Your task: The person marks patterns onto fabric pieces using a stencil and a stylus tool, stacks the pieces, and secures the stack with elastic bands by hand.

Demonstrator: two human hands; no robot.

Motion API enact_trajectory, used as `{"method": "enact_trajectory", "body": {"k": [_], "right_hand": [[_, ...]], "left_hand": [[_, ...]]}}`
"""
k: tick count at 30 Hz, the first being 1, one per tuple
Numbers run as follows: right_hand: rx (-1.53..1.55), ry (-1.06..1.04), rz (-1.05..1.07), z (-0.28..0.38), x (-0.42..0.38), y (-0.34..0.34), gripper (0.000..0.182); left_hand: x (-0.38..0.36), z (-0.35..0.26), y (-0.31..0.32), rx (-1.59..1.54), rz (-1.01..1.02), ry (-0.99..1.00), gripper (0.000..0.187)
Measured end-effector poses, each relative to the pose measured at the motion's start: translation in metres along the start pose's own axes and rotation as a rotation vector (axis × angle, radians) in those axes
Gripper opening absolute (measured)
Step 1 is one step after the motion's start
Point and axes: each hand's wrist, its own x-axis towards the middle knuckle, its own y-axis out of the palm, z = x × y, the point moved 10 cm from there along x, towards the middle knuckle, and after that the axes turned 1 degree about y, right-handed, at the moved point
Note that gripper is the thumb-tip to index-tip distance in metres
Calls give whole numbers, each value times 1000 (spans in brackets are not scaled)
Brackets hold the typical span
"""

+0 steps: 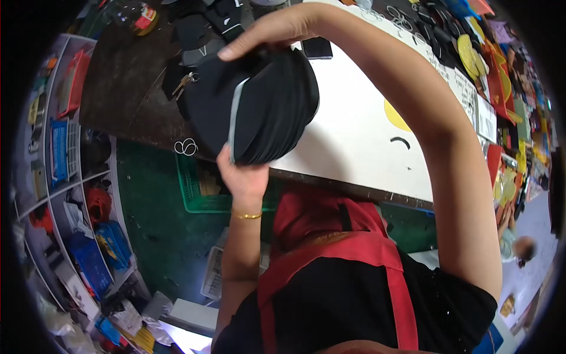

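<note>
A thick bundle of rounded black fabric pieces [271, 109], with one light grey strip [234, 112] across it, is held up at the table's near edge. My left hand [244, 177] grips its lower edge, next to the end of the strip; a gold bracelet [250, 216] is on that wrist. Over the far edge of the bundle curls my right hand [271, 32], thumb on the near face and fingers mostly hidden behind. Keys [184, 84] lie beside the bundle's left side.
A white sheet [354, 135] covers the right of the dark table [127, 88], with a black phone [318, 48] on it. White rings [186, 147] lie at the near edge. A bottle [138, 17] stands far left. Shelves [53, 147] rise left; a green crate [188, 189] sits below.
</note>
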Motion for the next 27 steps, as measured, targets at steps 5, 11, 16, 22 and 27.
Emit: {"method": "enact_trajectory", "body": {"k": [5,11,16,22,27], "right_hand": [[-59,-538,-472,-2,-59,-39,64],[-950,-496,-493,-77,-73,81,84],[-726,-452,-502,-102,-63,73,72],[141,-17,-928,-192,-61,-4,68],[538,164,-598,-217,-34,21,83]], "left_hand": [[-28,-82,-21,25,83,228,55],[-78,-173,-68,231,-94,523,53],[-147,-158,-173,17,-335,534,57],[-177,-91,-298,-21,-739,473,50],[-153,-51,-431,127,-846,359,50]]}}
